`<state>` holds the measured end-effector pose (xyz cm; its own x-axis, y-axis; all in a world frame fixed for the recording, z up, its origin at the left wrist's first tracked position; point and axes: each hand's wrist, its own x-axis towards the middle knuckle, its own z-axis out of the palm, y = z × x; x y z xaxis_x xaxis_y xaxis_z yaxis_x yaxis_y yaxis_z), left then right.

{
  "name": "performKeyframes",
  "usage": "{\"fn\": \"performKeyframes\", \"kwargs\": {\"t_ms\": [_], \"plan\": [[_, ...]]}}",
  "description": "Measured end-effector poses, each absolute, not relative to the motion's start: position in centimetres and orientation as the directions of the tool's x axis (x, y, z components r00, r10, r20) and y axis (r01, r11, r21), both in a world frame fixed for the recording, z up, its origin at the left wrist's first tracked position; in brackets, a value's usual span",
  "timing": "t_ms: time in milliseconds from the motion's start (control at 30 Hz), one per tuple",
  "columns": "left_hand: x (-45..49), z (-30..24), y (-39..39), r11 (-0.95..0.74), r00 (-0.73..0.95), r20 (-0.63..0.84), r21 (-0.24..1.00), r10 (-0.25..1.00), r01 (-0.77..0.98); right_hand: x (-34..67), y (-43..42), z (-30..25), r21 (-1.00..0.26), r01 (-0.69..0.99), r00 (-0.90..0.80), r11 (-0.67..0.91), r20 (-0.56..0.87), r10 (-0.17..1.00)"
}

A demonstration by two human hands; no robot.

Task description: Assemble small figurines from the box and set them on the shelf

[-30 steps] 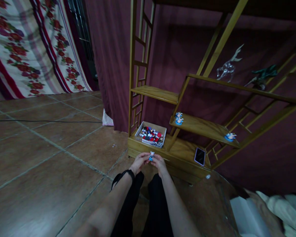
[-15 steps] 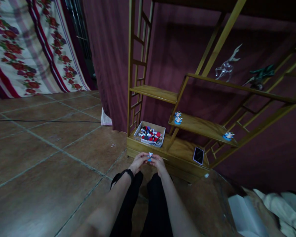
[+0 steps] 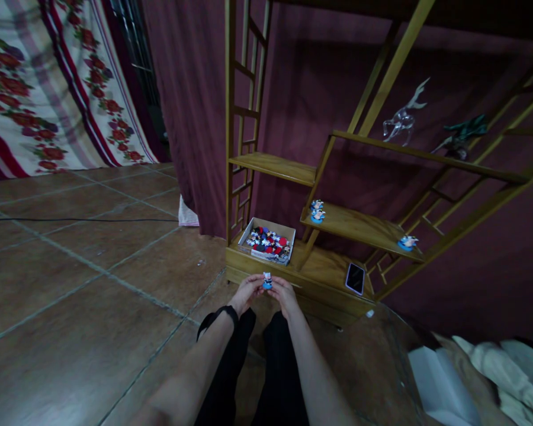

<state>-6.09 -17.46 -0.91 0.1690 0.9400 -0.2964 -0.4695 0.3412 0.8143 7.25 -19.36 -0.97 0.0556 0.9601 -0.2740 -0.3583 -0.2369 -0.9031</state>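
My left hand (image 3: 247,291) and my right hand (image 3: 283,292) meet in front of my knees, both pinched on a small figurine (image 3: 267,280) with a blue base. Just beyond them, a cardboard box (image 3: 269,241) full of several small red, blue and white figurines sits on the bottom board of a wooden shelf unit (image 3: 333,272). Two similar figurines (image 3: 317,210) stand at the left end of the middle shelf and one more figurine (image 3: 407,242) stands at its right end.
A phone (image 3: 355,278) lies on the bottom board. A glass deer (image 3: 402,117) and a dark green ornament (image 3: 464,135) stand on the upper shelf. Maroon curtain behind, floral cloth (image 3: 35,89) at left, tiled floor (image 3: 93,278), pale bedding (image 3: 479,378) at bottom right.
The view has drifted slightly to the right. My hands stay together on the figurine, with hardly any movement.
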Motion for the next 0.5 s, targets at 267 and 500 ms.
{"fn": "performKeyframes", "kwargs": {"t_ms": [267,500], "plan": [[-6.16,-1.37,-17.13,0.325,0.171,-0.277,0.831,0.946,-0.451,7.06,-19.13,-1.27,-0.904,-0.359,0.049,-0.235,-0.269,0.962],[-6.20,-1.52,-16.88,0.312,0.164,-0.268,0.855,0.949,-0.415,6.99,-19.16,-1.25,-0.898,-0.356,0.027,-0.257,-0.285,0.958]]}}
